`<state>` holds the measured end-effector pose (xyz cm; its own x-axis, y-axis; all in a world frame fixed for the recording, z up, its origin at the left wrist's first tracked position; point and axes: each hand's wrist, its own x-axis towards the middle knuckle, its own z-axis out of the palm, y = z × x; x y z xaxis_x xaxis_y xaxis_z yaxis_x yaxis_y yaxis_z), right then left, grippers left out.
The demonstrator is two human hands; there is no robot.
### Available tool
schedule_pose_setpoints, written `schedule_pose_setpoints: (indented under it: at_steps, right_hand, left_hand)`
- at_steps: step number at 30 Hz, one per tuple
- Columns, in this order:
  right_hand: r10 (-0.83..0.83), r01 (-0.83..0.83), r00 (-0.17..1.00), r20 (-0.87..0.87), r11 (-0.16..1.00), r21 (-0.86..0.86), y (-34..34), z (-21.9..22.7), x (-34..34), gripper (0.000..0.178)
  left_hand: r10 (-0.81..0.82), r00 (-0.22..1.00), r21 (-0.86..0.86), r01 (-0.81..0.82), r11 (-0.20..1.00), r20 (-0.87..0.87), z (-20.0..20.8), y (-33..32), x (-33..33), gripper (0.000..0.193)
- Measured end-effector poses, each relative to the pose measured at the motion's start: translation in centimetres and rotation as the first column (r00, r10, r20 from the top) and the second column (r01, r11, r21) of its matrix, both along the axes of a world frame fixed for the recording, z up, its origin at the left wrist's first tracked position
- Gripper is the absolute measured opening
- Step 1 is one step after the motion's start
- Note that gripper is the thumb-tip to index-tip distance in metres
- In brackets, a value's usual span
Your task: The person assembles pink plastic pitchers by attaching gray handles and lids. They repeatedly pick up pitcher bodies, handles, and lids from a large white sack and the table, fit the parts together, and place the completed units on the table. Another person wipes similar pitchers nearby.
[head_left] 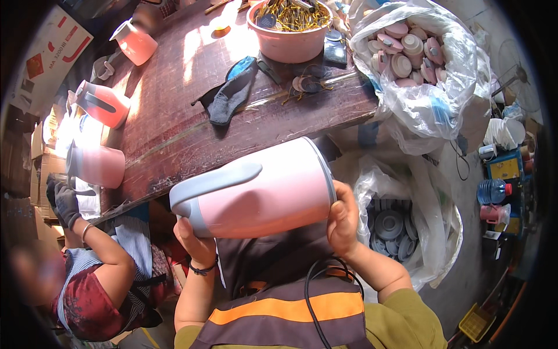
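Note:
A pink vacuum jug with a grey handle and grey rims lies sideways between my hands, in front of my apron. My left hand is closed around its grey end at the left. At the right, my right hand grips the other end near the rim, thumb toward me. The jug's handle faces up and away from me. The underside, along with some of my fingers behind it, is hidden.
Past the jug stands a dark red table bearing a pink basin of small parts, dark gloves and more pink jugs. Bags of pink lids and grey lids stand right. A gloved co-worker is at left.

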<state>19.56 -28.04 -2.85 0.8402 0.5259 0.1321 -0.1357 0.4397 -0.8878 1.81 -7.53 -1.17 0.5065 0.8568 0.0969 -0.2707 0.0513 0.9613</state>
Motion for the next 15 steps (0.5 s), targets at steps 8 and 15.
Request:
schedule_pose_setpoints:
  at_steps: [8, 15]
  right_hand:
    - [-0.057, 0.112, 0.981, 0.187, 0.946, -0.303, 2.0, 1.1, 0.9, 0.050]
    - [-0.036, 0.202, 0.854, 0.519, 0.942, -0.267, 0.0, -0.1, -0.3, 0.052]
  left_hand:
    - [0.029, 0.996, 0.040, -0.026, 0.999, -0.080, 0.7, -0.9, 0.8, 0.056]
    - [-0.013, 0.999, -0.371, 0.028, 0.928, 0.042, -1.8, -0.8, 0.9, 0.055]
